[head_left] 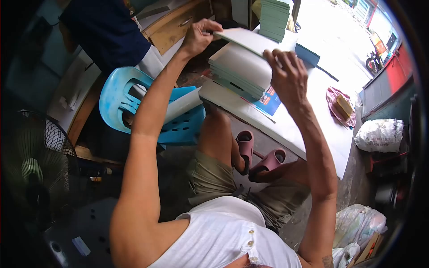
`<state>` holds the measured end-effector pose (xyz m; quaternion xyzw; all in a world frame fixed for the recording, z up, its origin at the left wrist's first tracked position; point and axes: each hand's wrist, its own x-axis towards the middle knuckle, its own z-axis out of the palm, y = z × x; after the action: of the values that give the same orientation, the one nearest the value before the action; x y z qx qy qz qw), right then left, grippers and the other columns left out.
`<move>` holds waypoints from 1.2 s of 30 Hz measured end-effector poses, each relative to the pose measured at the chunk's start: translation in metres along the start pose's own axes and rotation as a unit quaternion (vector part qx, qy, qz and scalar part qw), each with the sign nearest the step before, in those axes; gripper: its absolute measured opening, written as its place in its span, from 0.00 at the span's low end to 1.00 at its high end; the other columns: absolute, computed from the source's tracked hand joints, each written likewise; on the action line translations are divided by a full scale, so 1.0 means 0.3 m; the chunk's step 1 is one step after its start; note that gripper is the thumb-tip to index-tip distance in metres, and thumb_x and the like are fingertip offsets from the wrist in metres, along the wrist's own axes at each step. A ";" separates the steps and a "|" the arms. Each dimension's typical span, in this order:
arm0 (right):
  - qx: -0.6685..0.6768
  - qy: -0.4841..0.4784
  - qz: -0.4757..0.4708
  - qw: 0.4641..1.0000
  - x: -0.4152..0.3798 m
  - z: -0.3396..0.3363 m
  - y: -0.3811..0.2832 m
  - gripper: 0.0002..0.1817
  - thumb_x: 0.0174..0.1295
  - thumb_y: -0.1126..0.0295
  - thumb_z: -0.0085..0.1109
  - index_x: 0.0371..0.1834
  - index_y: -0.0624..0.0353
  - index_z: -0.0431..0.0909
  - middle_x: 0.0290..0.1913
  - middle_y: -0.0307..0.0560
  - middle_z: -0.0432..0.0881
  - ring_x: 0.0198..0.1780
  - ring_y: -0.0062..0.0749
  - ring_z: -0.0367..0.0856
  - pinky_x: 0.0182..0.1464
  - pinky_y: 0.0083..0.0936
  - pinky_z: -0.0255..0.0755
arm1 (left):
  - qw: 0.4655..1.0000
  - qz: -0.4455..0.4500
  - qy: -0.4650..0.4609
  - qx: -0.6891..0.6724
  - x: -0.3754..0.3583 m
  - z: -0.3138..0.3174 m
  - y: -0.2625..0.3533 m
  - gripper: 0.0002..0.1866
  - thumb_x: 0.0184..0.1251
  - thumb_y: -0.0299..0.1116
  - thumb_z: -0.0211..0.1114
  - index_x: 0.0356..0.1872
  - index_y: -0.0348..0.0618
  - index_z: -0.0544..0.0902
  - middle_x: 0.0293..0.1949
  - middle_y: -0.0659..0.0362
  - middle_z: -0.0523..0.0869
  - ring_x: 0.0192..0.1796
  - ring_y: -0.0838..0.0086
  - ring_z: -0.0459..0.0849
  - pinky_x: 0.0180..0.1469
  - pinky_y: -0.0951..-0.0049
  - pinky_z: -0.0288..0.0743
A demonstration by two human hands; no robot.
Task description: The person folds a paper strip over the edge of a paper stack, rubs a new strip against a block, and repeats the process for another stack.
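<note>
Between my two hands, raised above the table (290, 129), is a thin pad of paper (250, 39) with a white top and a pale green edge. My left hand (199, 38) pinches its far left corner. On the near right end, the fingers of my right hand (288, 73) are curled over the edge. Directly below lies a pile of similar pads (243, 64), white on top with greenish edges. A blue printed sheet (270, 102) sticks out from under this pile. Behind stands a taller stack of green-edged pads (273, 20).
A light-blue plastic chair (111, 100) stands at the left, near a fan (33, 169). A person in dark clothing (107, 33) is beyond it. On the table's right lies a pink cloth (333, 100) under a brownish block (342, 107). A white sack (380, 135) sits further right.
</note>
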<state>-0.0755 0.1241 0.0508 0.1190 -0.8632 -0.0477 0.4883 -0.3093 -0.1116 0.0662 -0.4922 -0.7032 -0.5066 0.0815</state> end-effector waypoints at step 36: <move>0.227 -0.127 0.339 0.904 -0.219 0.025 -0.136 0.33 0.60 0.66 0.70 0.65 0.75 0.72 0.61 0.69 0.78 0.61 0.62 0.79 0.64 0.46 0.74 | 0.929 -0.210 0.184 -0.244 -0.360 0.226 -0.125 0.20 0.69 0.23 0.70 0.61 0.37 0.80 0.44 0.62 0.88 0.36 0.84 0.82 0.36 0.82 0.78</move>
<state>-0.0429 0.1010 -0.0157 -0.0799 -0.8936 0.3035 0.3209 -0.2581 -0.1237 -0.0560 -0.2360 -0.6180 -0.7497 -0.0209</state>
